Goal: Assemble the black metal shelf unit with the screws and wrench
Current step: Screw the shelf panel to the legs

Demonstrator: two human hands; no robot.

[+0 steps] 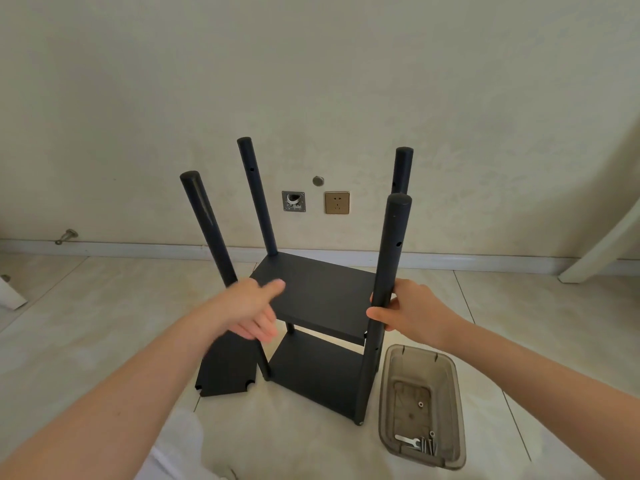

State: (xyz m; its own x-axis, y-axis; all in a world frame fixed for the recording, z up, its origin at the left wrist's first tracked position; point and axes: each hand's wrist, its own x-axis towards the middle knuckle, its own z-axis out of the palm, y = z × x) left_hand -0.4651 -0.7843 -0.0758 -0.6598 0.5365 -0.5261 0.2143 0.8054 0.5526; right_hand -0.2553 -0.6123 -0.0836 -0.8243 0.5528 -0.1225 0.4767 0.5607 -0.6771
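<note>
Presently the shelf unit (318, 292) stands on the floor (519, 323). The right hand (412, 311) grips its front-right post (391, 244); the left hand (252, 310) hovers open (holding nothing). Risk: unbraced posts could splay, missing the loose panel (225, 372) notches.

Legible text: none | shelf unit (318, 292): plain black surfaces, no marking that reads | wall socket (337, 203): gold faceplate, any lettering too small to tell | plastic bin (420, 351): moulded marks on its floor, too blurred to read
</note>
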